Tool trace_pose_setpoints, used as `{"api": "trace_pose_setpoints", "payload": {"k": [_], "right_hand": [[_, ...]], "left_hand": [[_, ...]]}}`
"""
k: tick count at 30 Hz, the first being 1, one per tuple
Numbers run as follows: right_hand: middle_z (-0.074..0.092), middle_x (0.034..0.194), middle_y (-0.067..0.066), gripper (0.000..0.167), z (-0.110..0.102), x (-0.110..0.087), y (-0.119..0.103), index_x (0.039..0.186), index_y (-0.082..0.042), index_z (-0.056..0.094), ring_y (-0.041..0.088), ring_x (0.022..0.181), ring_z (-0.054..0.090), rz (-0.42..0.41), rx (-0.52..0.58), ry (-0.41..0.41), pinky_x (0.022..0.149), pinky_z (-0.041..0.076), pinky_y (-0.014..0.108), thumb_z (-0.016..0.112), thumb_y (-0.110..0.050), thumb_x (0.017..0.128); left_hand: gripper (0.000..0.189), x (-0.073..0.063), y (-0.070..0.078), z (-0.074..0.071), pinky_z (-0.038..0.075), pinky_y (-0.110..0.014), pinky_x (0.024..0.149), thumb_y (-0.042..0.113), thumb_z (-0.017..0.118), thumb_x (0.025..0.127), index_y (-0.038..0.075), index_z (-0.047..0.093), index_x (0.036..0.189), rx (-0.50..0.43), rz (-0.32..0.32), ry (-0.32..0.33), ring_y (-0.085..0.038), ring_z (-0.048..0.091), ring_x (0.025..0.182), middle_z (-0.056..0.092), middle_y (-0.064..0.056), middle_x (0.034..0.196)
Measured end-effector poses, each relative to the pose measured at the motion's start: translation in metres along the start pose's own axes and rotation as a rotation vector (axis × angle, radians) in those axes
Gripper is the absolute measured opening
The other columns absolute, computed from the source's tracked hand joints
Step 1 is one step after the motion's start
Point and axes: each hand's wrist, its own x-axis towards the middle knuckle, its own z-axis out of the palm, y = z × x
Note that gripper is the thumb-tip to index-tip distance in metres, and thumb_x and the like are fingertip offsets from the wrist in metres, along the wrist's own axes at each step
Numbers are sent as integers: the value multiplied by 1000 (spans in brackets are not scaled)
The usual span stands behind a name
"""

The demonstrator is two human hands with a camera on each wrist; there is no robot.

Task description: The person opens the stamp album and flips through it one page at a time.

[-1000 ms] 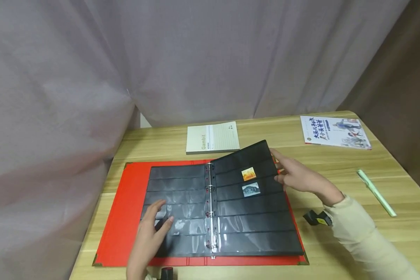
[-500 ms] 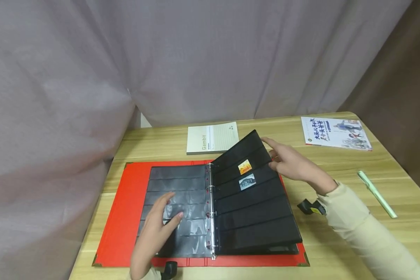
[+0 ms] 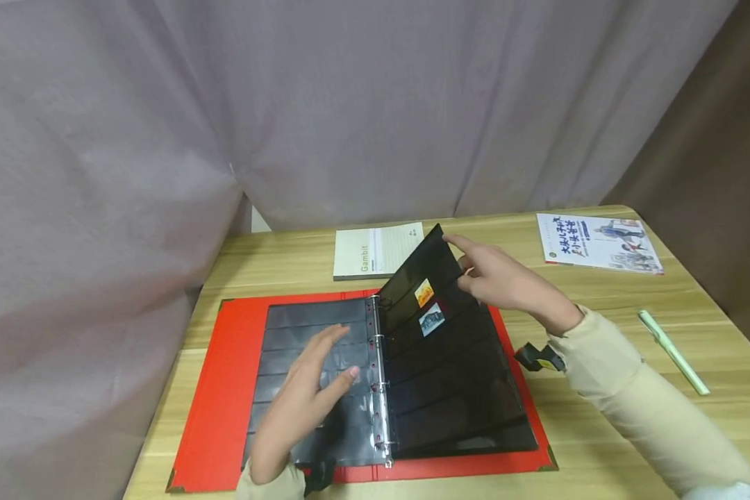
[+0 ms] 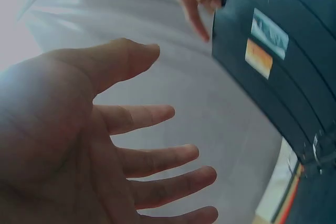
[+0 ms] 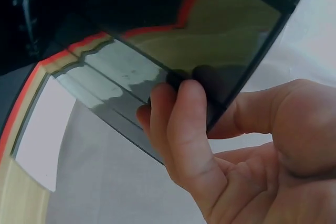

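An open red stamp album with metal rings lies on the table. Its black pocket page on the right is lifted and slants upward from the rings. In that page sit an orange stamp and a blue-grey stamp. My right hand pinches the page near its top outer corner, thumb on one face and fingers on the other, as the right wrist view shows. My left hand hovers over the left black page, fingers spread, holding nothing.
Behind the album lies a pale Gambit notepad, partly overlapped by the raised page. A picture booklet is at the back right, with a light green pen nearer. Grey curtain hangs behind the wooden table.
My right hand has moved left and up, raising the page more steeply toward the rings. My left hand has shifted right and slightly up, nearer the rings.
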Motion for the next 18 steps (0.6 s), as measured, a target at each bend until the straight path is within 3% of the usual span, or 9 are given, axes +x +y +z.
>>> {"api": "trace_pose_setpoints", "payload": {"k": [8,18], "right_hand": [[64,82,13,71,3,13,-26,155,7,24,18,50,57,0,26,-13,51,49,34,50,7,89],[67,95,20,67,10,26,-46,155,3,30,21,48,61,52,26,-10,55,56,37,52,5,91]], "left_hand": [[58,19,26,3,38,-63,106,34,62,101,19,44,153,-11,88,-76,-27,42,140,40,-2,157],[56,30,47,6,40,-57,107,40,57,103,27,41,155,-49,100,-140,-20,41,140,36,6,158]]}}
